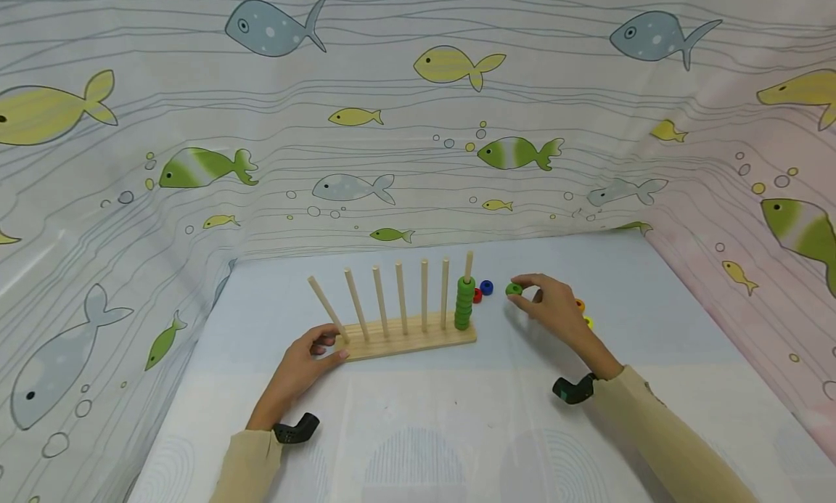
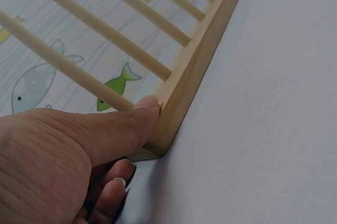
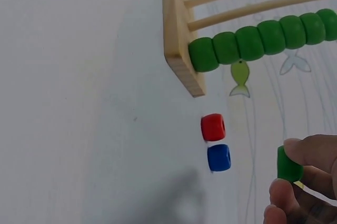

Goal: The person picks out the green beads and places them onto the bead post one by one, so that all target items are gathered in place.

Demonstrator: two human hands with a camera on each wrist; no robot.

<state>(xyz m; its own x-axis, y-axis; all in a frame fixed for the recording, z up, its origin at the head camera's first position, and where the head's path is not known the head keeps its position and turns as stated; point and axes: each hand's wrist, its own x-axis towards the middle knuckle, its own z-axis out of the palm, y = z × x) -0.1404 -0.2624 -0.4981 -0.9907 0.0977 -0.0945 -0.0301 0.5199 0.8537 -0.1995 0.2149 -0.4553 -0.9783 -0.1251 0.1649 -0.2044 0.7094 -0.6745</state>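
A wooden peg rack [image 1: 408, 341] with several upright dowels stands on the table. Green beads [image 1: 464, 303] are stacked on its rightmost dowel, whose tip shows above them. My left hand [image 1: 307, 361] grips the rack's left end; in the left wrist view the thumb [image 2: 118, 132] lies on top of the base and the fingers curl below at its end. Right of the rack, my right hand [image 1: 551, 307] pinches a single green bead [image 3: 288, 165] between thumb and fingers, held apart from the stack.
A red bead [image 3: 212, 127] and a blue bead [image 3: 219, 158] lie beside the rack's right end. Partly behind the right hand are an orange bead [image 1: 580, 305] and a yellow bead [image 1: 588, 321]. A fish-patterned sheet [image 1: 418, 176] rises behind the table and along both sides.
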